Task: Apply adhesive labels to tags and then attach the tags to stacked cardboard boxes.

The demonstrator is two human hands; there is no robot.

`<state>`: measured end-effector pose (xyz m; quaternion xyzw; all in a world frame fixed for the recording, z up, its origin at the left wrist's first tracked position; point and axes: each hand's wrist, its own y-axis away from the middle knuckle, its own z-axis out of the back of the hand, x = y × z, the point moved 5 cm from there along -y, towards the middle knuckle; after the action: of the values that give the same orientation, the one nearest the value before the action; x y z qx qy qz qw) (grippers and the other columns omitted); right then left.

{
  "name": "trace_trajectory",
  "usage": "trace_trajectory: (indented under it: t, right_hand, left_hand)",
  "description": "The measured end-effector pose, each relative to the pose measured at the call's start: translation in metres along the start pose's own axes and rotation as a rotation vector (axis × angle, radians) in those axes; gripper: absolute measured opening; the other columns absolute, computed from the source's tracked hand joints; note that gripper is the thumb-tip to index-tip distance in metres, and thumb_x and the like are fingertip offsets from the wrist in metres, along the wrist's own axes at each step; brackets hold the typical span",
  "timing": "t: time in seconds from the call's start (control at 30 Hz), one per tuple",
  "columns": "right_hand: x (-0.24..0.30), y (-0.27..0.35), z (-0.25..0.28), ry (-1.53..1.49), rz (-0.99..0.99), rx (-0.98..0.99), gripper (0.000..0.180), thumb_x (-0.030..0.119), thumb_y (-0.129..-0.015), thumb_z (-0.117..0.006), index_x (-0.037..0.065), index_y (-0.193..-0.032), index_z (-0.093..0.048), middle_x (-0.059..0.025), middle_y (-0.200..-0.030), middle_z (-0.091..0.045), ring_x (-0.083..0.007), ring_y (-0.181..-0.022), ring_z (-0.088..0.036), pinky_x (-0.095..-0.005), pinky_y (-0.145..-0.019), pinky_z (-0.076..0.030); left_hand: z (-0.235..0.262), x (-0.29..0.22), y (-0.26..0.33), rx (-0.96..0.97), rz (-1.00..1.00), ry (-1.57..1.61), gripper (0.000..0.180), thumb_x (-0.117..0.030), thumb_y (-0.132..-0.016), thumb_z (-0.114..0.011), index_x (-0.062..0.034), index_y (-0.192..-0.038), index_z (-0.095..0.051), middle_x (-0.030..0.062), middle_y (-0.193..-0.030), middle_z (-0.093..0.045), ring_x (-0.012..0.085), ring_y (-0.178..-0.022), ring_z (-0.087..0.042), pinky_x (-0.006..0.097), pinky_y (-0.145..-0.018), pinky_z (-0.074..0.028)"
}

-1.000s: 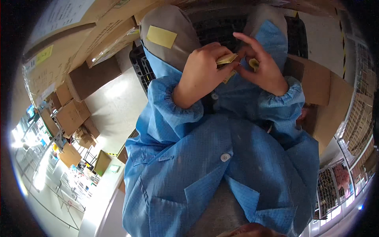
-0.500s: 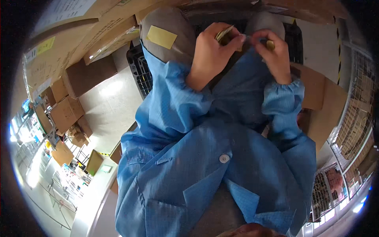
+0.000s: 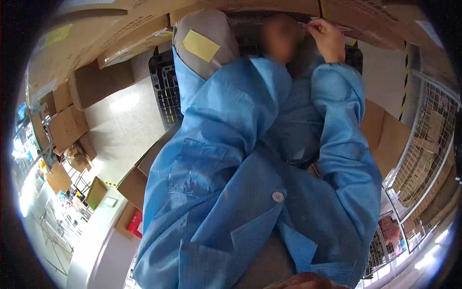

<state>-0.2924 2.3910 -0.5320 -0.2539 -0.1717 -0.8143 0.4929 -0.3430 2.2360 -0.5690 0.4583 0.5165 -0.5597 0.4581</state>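
Note:
My left hand [image 3: 281,38] is reached out between my knees, near the brown box at the far side. It is blurred, so its fingers and anything in them cannot be made out. Just to its right, my right hand [image 3: 331,42] is raised with thumb and fingertips pinched together, close to the face of that cardboard box [image 3: 358,21]. Whatever the pinch holds is too small to name. A yellow rectangular slip of paper [image 3: 201,45] lies on the grey cloth over my left knee. Blue coat sleeves cover both forearms.
Large cardboard boxes [image 3: 130,29] stand at the far left and ahead. A black plastic pallet [image 3: 165,86] lies under my legs. Brown cartons [image 3: 103,84] sit on the left floor. On the right are a flattened cardboard sheet [image 3: 382,130] and a wire mesh cage [image 3: 426,144].
Both hands have moved away from me toward the far box, and the left has swung slightly right. The yellow-edged piece seen in my left hand earlier no longer shows.

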Motion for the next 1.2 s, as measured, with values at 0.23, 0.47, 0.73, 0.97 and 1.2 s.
trace_trajectory:
  t: [0.23, 0.47, 0.73, 0.97, 1.2]
  right_hand:
    - [-0.031, -0.005, -0.014, -0.075, -0.022, -0.077, 0.027, 0.040, -0.084, -0.063, 0.023, -0.105, -0.070, -0.0118, -0.094, -0.069, -0.0319, -0.087, -0.065, -0.0415, -0.076, -0.053]
    - [-0.016, -0.010, -0.012, -0.113, -0.061, -0.066, 0.024, 0.038, -0.085, -0.064, 0.023, -0.101, -0.071, -0.0129, -0.094, -0.069, -0.0323, -0.087, -0.065, -0.0412, -0.075, -0.052]
    - [-0.017, -0.011, -0.008, -0.053, -0.076, -0.150, 0.020, 0.028, -0.083, -0.068, 0.014, -0.095, -0.072, -0.0057, -0.082, -0.071, -0.0167, -0.077, -0.067, -0.0280, -0.068, -0.050]
    - [-0.022, -0.013, -0.013, -0.010, -0.048, -0.154, 0.025, 0.041, -0.082, -0.064, 0.024, -0.099, -0.071, -0.0118, -0.082, -0.069, -0.0335, -0.080, -0.065, -0.0421, -0.073, -0.052]
    - [-0.016, -0.011, -0.006, 0.021, -0.036, -0.185, 0.028, 0.043, -0.080, -0.065, 0.021, -0.096, -0.071, -0.0104, -0.081, -0.069, -0.0327, -0.081, -0.066, -0.0413, -0.073, -0.052]
  left_hand:
    - [-0.007, -0.005, 0.002, -0.024, -0.088, -0.158, 0.013, -0.012, -0.075, -0.073, -0.0032, -0.084, -0.069, 0.0151, -0.089, -0.053, 0.0306, -0.083, -0.055, 0.039, -0.076, -0.046]
    - [-0.005, -0.002, -0.004, -0.040, -0.145, -0.084, 0.013, -0.012, -0.074, -0.075, -0.0056, -0.085, -0.071, 0.0137, -0.091, -0.051, 0.0298, -0.085, -0.051, 0.040, -0.075, -0.044]
    - [-0.013, 0.005, -0.003, -0.063, -0.166, -0.131, 0.015, -0.016, -0.074, -0.076, -0.0066, -0.084, -0.071, 0.0140, -0.092, -0.050, 0.0307, -0.086, -0.050, 0.040, -0.075, -0.043]
    - [-0.012, 0.008, 0.000, -0.084, -0.161, -0.155, 0.016, -0.014, -0.071, -0.077, -0.0052, -0.083, -0.071, 0.0141, -0.090, -0.051, 0.0317, -0.086, -0.051, 0.041, -0.077, -0.043]
    - [-0.014, 0.004, -0.001, -0.108, -0.118, -0.097, 0.015, -0.014, -0.072, -0.076, -0.0047, -0.083, -0.071, 0.0144, -0.093, -0.052, 0.0324, -0.088, -0.051, 0.042, -0.078, -0.042]
